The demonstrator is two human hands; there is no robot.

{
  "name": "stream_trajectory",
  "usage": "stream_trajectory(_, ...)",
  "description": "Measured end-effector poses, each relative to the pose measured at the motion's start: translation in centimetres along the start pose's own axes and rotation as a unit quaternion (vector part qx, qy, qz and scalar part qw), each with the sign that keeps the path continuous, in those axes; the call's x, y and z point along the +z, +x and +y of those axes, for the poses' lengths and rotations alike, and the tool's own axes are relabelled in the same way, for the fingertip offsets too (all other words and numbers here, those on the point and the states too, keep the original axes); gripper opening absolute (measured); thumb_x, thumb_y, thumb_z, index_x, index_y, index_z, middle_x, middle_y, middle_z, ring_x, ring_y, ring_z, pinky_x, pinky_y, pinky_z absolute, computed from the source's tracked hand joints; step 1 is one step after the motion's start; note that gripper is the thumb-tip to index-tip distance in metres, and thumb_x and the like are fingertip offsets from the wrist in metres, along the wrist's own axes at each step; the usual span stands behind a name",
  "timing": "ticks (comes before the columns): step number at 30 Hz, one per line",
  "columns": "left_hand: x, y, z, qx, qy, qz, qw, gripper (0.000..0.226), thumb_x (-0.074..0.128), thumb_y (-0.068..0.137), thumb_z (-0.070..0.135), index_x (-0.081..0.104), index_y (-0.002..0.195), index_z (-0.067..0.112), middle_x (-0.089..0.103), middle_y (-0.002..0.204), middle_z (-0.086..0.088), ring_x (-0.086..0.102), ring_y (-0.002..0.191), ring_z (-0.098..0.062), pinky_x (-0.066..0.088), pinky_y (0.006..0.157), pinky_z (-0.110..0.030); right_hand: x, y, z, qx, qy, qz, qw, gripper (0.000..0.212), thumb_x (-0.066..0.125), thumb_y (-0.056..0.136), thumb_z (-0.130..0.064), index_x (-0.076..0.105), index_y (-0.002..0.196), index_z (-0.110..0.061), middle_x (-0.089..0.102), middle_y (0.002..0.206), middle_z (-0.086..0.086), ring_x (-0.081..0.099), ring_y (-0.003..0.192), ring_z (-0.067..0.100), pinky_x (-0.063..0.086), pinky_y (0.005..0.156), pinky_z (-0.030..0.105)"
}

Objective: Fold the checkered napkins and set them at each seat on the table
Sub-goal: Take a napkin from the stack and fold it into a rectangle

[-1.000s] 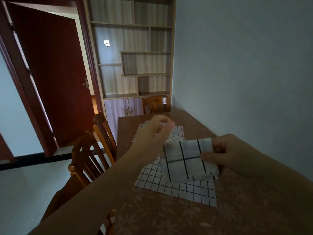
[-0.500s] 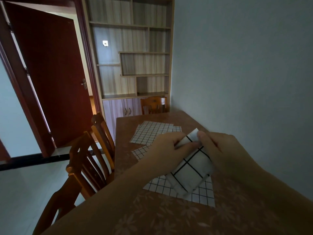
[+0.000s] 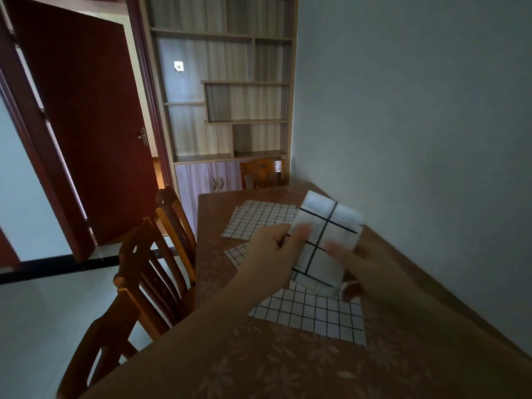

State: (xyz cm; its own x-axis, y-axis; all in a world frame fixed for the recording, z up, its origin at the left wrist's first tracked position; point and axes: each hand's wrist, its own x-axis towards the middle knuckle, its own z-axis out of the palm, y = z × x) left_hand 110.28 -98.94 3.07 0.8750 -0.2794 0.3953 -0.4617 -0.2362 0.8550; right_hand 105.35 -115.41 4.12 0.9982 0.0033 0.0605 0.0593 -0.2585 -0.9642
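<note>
A folded white napkin with wide black checks is held upright above the table between both hands. My left hand grips its left edge, thumb on the front. My right hand holds its lower right side, fingers curled behind it. Under them a fine-checked napkin lies flat on the brown floral table. Another fine-checked napkin lies flat farther back.
Three wooden chairs line the table's left side, and one chair stands at the far end. A grey wall runs along the table's right edge. A shelf unit and an open red door are behind.
The folded napkin has been lifted and turned more upright, its top now higher and farther from me. Both hands shifted lower on it and keep their hold.
</note>
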Motion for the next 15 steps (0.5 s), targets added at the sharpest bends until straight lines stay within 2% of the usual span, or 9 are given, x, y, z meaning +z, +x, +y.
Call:
stream_trajectory(2,0.2,-0.1,-0.5,-0.006,-0.013,0.035,0.999,0.044,0.05,0.098,0.036,0.063,0.079,-0.001,0.059,0.058,-0.009,0.052,0.037,-0.007,0.04,0.034,-0.019,0.6,0.0,0.8,0.032,0.014,-0.04,0.999,0.03,0.066,0.078,-0.036,0.067,0.095,-0.011,0.074,0.072,0.004,0.067,0.055,0.016,0.052,0.05,0.023)
stream_trajectory(5,0.6,-0.1,-1.2,-0.027,-0.023,0.065,0.997,0.039,0.052,0.098,0.035,0.064,0.079,0.003,0.062,0.062,-0.012,0.055,0.04,-0.009,0.043,0.035,-0.021,0.4,0.3,1.2,0.007,0.005,-0.021,1.0,0.011,0.067,0.087,-0.019,0.071,0.088,-0.009,0.071,0.063,0.008,0.06,0.046,0.015,0.05,0.048,0.02)
stream_trajectory(7,1.0,-0.1,-1.7,-0.051,-0.045,0.064,0.996,0.038,0.053,0.098,0.036,0.065,0.08,0.005,0.062,0.062,-0.008,0.056,0.042,-0.011,0.045,0.036,-0.022,0.1,0.6,1.6,-0.004,-0.019,-0.014,1.0,0.009,0.066,0.088,-0.017,0.071,0.085,-0.01,0.069,0.059,0.007,0.058,0.044,0.014,0.049,0.047,0.02)
stream_trajectory(9,1.2,-0.2,-2.5,-0.087,-0.083,0.03,0.992,0.035,0.055,0.096,0.039,0.068,0.084,0.009,0.065,0.064,-0.004,0.055,0.043,-0.013,0.045,0.037,-0.022,-0.1,1.1,2.0,0.001,-0.037,-0.02,0.999,0.01,0.066,0.088,-0.017,0.071,0.085,-0.009,0.069,0.059,0.006,0.059,0.045,0.014,0.049,0.047,0.02)
stream_trajectory(11,1.0,-0.4,-3.6,-0.124,-0.109,-0.038,0.986,0.027,0.059,0.094,0.038,0.069,0.086,0.014,0.068,0.066,-0.001,0.058,0.045,-0.013,0.048,0.043,-0.023,-0.6,1.6,2.8,0.021,-0.058,-0.016,0.998,0.01,0.066,0.088,-0.018,0.071,0.087,-0.009,0.071,0.062,0.007,0.061,0.048,0.016,0.051,0.048,0.022)
stream_trajectory(13,0.9,-0.9,-4.8,-0.15,-0.114,-0.104,0.977,0.019,0.061,0.094,0.03,0.069,0.088,0.014,0.069,0.066,0.001,0.062,0.052,-0.012,0.053,0.053,-0.024,-1.4,2.2,4.1,0.05,-0.071,0.01,0.996,0.012,0.066,0.089,-0.02,0.071,0.087,-0.009,0.071,0.064,0.008,0.062,0.052,0.017,0.054,0.051,0.025)
stream_trajectory(15,1.6,-1.4,-6.0,-0.169,-0.115,-0.125,0.971,0.015,0.062,0.094,0.024,0.07,0.09,0.012,0.069,0.068,0.002,0.065,0.057,-0.01,0.055,0.059,-0.023,-1.9,2.5,5.6,0.088,-0.082,0.024,0.992,0.012,0.065,0.09,-0.02,0.07,0.089,-0.009,0.071,0.066,0.006,0.064,0.053,0.015,0.056,0.056,0.028)
